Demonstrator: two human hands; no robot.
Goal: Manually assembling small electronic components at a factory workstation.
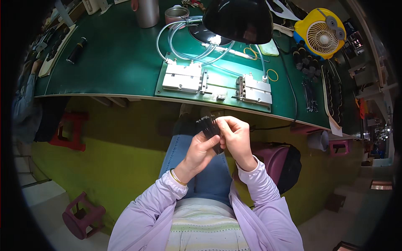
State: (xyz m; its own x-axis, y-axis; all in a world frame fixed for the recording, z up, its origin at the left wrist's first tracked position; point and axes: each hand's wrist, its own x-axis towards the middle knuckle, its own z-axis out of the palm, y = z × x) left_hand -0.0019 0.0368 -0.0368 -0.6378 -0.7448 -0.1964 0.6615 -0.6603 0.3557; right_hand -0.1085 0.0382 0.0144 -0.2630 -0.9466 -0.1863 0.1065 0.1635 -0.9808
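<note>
My left hand point(197, 151) is closed around a bundle of thin black wire-like pieces point(207, 126) with pale tips, held above my lap in front of the table edge. Against the bundle's right side, my right hand point(237, 134) pinches with thumb and forefinger. Its grip seems to be on one of the thin pieces, though the fingers cover most of it. Just beyond my hands, on the table, a green base plate point(228, 102) carries two silver clamp blocks, a left one point(181, 78) and a right one point(258, 90), joined to clear air hoses point(178, 48).
A black lamp point(238, 21) hangs over the fixture. To the right are a yellow fan point(324, 38) and more thin black pieces point(310, 97). A black cylinder point(76, 51) lies left, a tumbler point(147, 16) stands behind. Stools point(81, 217) stand on the green floor.
</note>
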